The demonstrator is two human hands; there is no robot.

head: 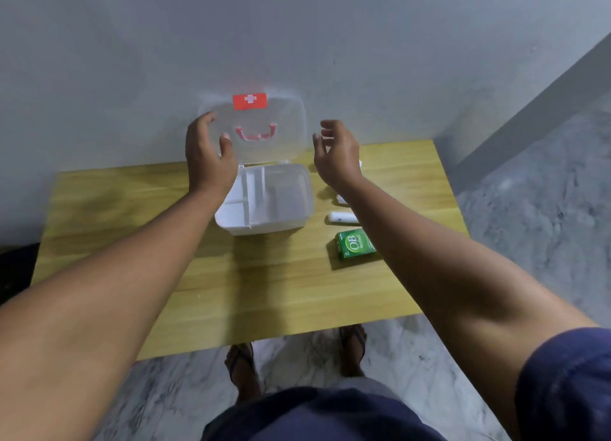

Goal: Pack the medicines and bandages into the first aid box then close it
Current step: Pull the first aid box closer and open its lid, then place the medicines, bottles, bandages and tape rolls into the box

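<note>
Wooden tabletop point(231, 291) against grey wall, first aid box point(271, 199) with lid point(264, 123) up. Left hand point(206, 152), right hand point(337, 152) beside lid, fingers spread, empty. Green medicine box point(355, 243), white tube point(342, 217) right of box.

White box, red badge, green carton.
We note a yellow wood-grain table top point(251, 285), grey marbled stone floor point(529, 215), navy cloth sleeve point(568, 384).
</note>
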